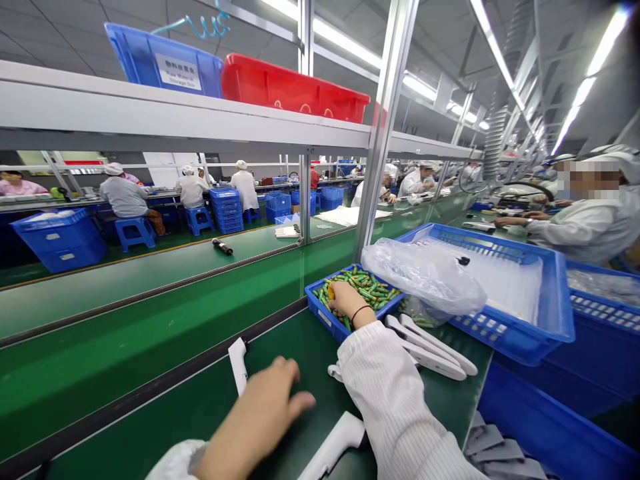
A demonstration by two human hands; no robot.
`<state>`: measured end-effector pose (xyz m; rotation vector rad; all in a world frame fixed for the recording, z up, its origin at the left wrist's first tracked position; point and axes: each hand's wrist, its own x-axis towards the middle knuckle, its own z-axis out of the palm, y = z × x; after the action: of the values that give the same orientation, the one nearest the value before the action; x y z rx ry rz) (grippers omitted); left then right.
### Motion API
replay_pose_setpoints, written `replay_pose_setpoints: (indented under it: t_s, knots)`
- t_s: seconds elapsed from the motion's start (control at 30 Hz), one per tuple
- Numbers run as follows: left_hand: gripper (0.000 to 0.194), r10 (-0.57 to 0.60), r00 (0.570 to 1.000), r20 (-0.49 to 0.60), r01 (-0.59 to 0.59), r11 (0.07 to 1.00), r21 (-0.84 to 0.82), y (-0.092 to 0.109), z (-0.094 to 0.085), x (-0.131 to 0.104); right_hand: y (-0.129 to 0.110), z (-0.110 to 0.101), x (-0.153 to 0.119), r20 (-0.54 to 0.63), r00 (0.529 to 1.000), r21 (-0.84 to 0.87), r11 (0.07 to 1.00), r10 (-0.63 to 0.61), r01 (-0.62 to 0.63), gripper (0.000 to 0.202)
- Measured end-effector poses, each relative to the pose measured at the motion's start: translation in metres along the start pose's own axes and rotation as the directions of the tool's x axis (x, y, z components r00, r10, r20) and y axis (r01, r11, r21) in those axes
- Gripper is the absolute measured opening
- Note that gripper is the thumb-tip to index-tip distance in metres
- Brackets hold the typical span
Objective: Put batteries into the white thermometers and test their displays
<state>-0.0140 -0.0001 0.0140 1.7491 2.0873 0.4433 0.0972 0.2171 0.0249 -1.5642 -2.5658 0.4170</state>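
Note:
My right hand (pixel 346 300) reaches into a small blue bin (pixel 327 322) of green, battery-like cylinders (pixel 373 285). Its fingers are curled down among them, with yellow showing at a fingertip; what they grip is hidden. Over the green bench, my left hand (pixel 265 407) is open, thumb apart from the fingers, holding nothing. Just beyond it lies a white bent plastic housing (pixel 238 363). Between my forearms rests another white housing (pixel 337 443), partly cut off by the frame. Several long white housings (pixel 435 350) lie side by side right of my right sleeve.
A large blue crate (pixel 525 333) with a clear plastic bag (pixel 420 277) stands at the right. A metal post (pixel 383 127) rises behind the bin. Across the green conveyor (pixel 150 313) lies a black cylindrical tool (pixel 223 247). A co-worker (pixel 590 220) sits at the far right.

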Motion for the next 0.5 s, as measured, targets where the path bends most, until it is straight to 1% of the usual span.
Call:
replay_pose_setpoints:
  t_s: [0.03,0.07,0.1,0.13,0.17,0.2,0.27,0.3,0.37,0.43,0.5]
  knots:
    - [0.023,0.060,0.989,0.135,-0.056,0.998,-0.033,0.011,0.005,-0.004,0.000,0.001,0.001,-0.019,1.000,0.018,1.000,0.003,-0.003,0.023]
    - [0.031,0.080,0.964,0.255,-0.075,0.997,-0.031,0.022,0.012,-0.008,0.000,0.002,0.003,-0.041,0.999,0.039,0.999,0.005,-0.004,0.022]
    - [0.040,0.095,0.932,0.350,-0.097,0.995,-0.011,0.030,0.018,-0.009,0.000,0.002,0.004,-0.066,0.998,0.062,0.998,0.007,-0.003,0.021]
    - [0.045,0.101,0.907,0.408,-0.117,0.993,0.015,0.037,0.024,-0.010,0.000,0.003,0.006,-0.092,0.996,0.091,0.996,0.008,0.000,0.019]
    - [0.046,0.104,0.896,0.433,-0.135,0.990,0.042,0.042,0.029,-0.009,0.001,0.003,0.007,-0.120,0.993,0.124,0.992,0.008,0.007,0.018]
    - [0.043,0.114,0.894,0.433,-0.154,0.986,0.058,0.044,0.033,-0.008,0.002,0.003,0.008,-0.152,0.988,0.164,0.986,0.008,0.017,0.016]
    - [0.032,0.141,0.910,0.389,-0.174,0.983,0.051,0.041,0.033,-0.006,0.004,0.000,0.010,-0.227,0.974,0.261,0.964,0.009,0.052,0.011]
    - [0.029,0.158,0.919,0.361,-0.185,0.982,0.040,0.037,0.030,-0.005,0.004,-0.003,0.009,-0.266,0.964,0.317,0.945,0.011,0.077,0.009]
    - [0.023,0.195,0.934,0.299,-0.207,0.978,0.007,0.024,0.017,-0.006,0.004,-0.009,0.006,-0.335,0.942,0.439,0.887,0.017,0.140,0.007]
    - [0.018,0.211,0.962,0.172,-0.199,0.976,-0.084,0.011,-0.001,-0.009,-0.001,-0.017,-0.001,-0.383,0.924,0.561,0.798,0.015,0.219,0.010]
    - [0.016,0.174,0.985,0.000,-0.167,0.949,-0.268,0.001,-0.020,-0.012,-0.009,-0.026,-0.012,-0.411,0.912,0.664,0.681,-0.010,0.307,0.017]
